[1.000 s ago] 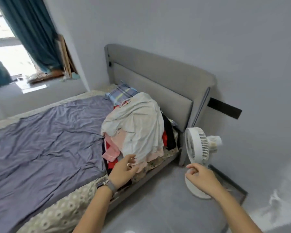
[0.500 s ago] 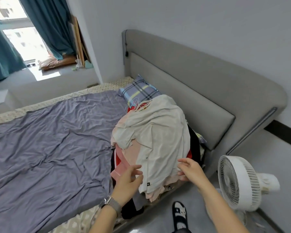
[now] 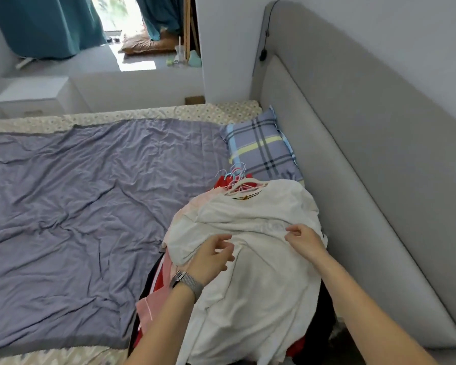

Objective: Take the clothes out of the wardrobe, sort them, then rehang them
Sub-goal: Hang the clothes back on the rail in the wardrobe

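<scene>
Clothes pile (image 3: 248,259): heaped on hangers at the bed's (image 3: 63,206) head end, beside the plaid pillow (image 3: 261,151).
Top garment (image 3: 261,227): cream shirt, hanger (image 3: 244,187) towards the pillow.
Left hand (image 3: 212,255): fingers loosely curled, touching the shirt, gripping nothing.
Right hand (image 3: 302,237): pinching a fold.
Technique: lift only the top shirt, hanger included.

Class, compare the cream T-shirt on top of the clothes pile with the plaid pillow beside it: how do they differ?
The cream cotton T-shirt is plain and crumpled; the blue plaid pillow is checked and smooth. The T-shirt drapes over the pile, on a hanger; the pillow lies flat against the headboard. Both hands are at the T-shirt, none at the pillow. Both rest on the bed.
</scene>
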Available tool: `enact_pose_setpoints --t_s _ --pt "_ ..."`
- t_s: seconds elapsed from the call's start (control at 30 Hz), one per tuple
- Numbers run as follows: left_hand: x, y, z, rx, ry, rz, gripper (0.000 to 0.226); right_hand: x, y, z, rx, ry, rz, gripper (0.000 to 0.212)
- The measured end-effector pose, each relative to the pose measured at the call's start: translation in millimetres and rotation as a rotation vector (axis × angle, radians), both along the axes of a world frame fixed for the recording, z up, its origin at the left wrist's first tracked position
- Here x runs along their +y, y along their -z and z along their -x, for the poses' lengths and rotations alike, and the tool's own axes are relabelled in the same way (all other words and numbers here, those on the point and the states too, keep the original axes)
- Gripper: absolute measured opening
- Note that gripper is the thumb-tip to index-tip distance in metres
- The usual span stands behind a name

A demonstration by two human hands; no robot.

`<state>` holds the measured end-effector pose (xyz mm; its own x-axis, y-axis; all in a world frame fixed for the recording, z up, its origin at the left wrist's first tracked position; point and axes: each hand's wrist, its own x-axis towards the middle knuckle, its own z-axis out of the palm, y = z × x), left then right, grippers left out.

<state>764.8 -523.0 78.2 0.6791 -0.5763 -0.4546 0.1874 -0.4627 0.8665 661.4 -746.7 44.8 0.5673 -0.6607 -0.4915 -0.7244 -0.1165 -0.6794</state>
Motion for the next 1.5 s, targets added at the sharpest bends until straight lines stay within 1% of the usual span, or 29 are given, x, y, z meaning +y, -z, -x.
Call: enact_pose_setpoints --t_s 0.13,0.2,0.27,0.4,0.53,0.6,0.67,0.77,0.83,0.9,0.97,1.0,1.03,1.1,1.13,1.2,1.23,1.27,1.33,1.4,1.43,1.5 --pt "-40 9 -36 -0.036 -0.049 -0.054 0.024 -67 20 -67 0.095 -0.265 0.281 0.047" --pt "-49 15 -51 -0.073 -0.051 -0.095 0.023 -92 35 -97 0.188 -0.391 0.355 0.057" --pt "-53 21 -65 -0.105 -0.064 -0.133 0.022 -116 48 -124 0.273 -0.474 0.404 0.063" --pt "-50 31 -88 -0.105 -0.142 -0.178 0.022 -157 69 -160 0.362 -0.483 0.516 0.061" --pt "-36 39 -98 -0.12 -0.201 -0.212 0.022 -163 99 -170 0.534 -0.394 0.502 0.055" --pt "-29 43 -99 -0.119 -0.225 -0.221 0.022 -152 109 -171 0.522 -0.377 0.538 0.06" --pt "-25 47 -99 -0.164 -0.221 -0.252 0.023 -140 109 -171 0.438 -0.402 0.633 0.058" --pt "-25 52 -96 -0.328 -0.202 -0.289 0.029 -126 89 -158 0.254 -0.453 0.679 0.046" --pt "-27 50 -94 -0.463 -0.169 -0.282 0.037 -119 69 -141 0.183 -0.544 0.734 0.043" --pt "-31 48 -96 -0.603 -0.084 -0.309 0.054 -115 49 -119 0.122 -0.581 0.699 0.04" --pt "-35 46 -99 -0.716 0.006 -0.425 0.067 -119 34 -96 0.043 -0.565 0.532 0.03" --pt "-39 45 -100 -0.751 0.054 -0.497 0.067 -124 31 -86 0.006 -0.539 0.41 0.033" --pt "-42 44 -101 -0.77 0.102 -0.553 0.066 -129 28 -77 -0.03 -0.498 0.276 0.041" --pt "-46 43 -103 -0.757 0.128 -0.568 0.058 -138 23 -64 -0.044 -0.436 0.065 0.067" --pt "-47 44 -103 -0.727 0.095 -0.545 0.052 -140 23 -60 -0.022 -0.45 -0.004 0.073" --pt "-45 44 -103 -0.677 0.039 -0.502 0.043 -141 22 -63 0.057 -0.504 -0.139 0.067" --pt "-42 45 -102 -0.68 0.025 -0.488 0.042 -140 22 -70 0.095 -0.492 -0.194 0.062" --pt "-39 45 -101 -0.69 0.015 -0.477 0.041 -141 24 -80 0.129 -0.473 -0.218 0.057" --pt "-34 44 -100 -0.718 0.008 -0.458 0.043 -144 31 -107 0.2 -0.52 -0.135 0.044" --pt "-31 43 -99 -0.759 0.032 -0.465 0.047 -142 45 -138 0.214 -0.653 0.044 0.012" --pt "-30 43 -98 -0.782 0.041 -0.465 0.047 -140 54 -152 0.209 -0.705 0.119 0.021" --pt "-27 41 -98 -0.787 0.038 -0.462 0.041 -136 78 -172 0.197 -0.738 0.176 0.044"
